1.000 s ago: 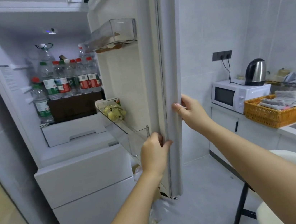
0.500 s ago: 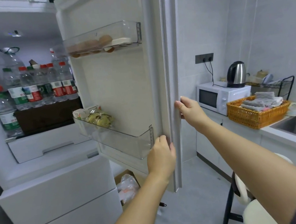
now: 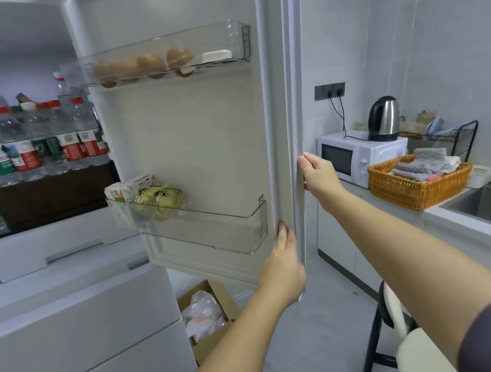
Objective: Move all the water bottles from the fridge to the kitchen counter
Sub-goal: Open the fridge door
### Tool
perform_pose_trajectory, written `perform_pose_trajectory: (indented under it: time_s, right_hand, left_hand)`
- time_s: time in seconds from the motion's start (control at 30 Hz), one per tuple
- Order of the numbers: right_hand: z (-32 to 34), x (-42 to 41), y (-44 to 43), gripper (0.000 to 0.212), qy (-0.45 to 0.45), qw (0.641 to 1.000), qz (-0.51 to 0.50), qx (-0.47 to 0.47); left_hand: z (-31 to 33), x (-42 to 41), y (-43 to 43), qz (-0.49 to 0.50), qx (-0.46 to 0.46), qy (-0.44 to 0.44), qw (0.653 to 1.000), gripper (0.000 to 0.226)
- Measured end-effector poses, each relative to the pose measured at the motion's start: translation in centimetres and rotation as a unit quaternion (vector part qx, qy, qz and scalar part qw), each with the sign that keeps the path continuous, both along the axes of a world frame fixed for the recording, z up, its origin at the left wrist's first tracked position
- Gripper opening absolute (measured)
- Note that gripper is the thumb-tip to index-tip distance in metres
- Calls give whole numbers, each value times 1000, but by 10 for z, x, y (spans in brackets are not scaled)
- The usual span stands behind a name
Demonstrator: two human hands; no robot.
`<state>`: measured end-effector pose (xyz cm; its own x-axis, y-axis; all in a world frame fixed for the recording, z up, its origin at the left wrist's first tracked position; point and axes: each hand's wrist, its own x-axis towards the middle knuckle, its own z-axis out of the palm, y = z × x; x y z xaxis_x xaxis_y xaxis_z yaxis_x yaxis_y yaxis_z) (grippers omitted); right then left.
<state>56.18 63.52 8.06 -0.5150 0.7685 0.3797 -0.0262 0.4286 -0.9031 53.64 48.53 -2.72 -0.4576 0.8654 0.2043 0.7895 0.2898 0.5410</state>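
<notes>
Both hands grasp the free edge of the fridge door [image 3: 200, 135]: the right hand [image 3: 319, 173] higher, fingers curled round it, the left hand [image 3: 282, 262] lower, its fingers seemingly wrapped behind, though hidden. The water bottles [image 3: 32, 145] stand at far left, inside the fridge [image 3: 75, 305]. Best to swing the door fully wide before letting go, clearing the way to the counter [image 3: 438, 213] at right.

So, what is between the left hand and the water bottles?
In the head view, the lower door shelf, holding a carton and bagged fruit, lies between the left hand and the water bottles.
</notes>
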Motion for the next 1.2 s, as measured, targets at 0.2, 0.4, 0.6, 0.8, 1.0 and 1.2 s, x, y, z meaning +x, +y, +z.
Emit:
perform_pose_trajectory:
  time_s: [0.2,0.4,0.6,0.8,1.0,1.2]
  right_hand:
    - [11,-10,7,35,-28,994,-94,-46]
    - [10,-9,13,26,-45,993,-84,-73]
    - [0,-5,10,27,-38,995,-80,-55]
    - [2,1,-3,36,-41,994,-81,-55]
    - [-3,16,-23,55,-24,997,-45,-52]
    - [-54,60,-91,58,10,1000,6,-10]
  left_hand:
    - [4,-3,23,12,-41,-22,999,78]
    - [1,4,26,26,-24,-9,999,77]
    - [-3,5,11,19,2,-17,1000,73]
    - [2,-1,-2,-2,8,-5,1000,69]
    - [14,7,-24,-20,27,-49,998,69]
    - [3,3,-105,-9,120,-26,992,71]
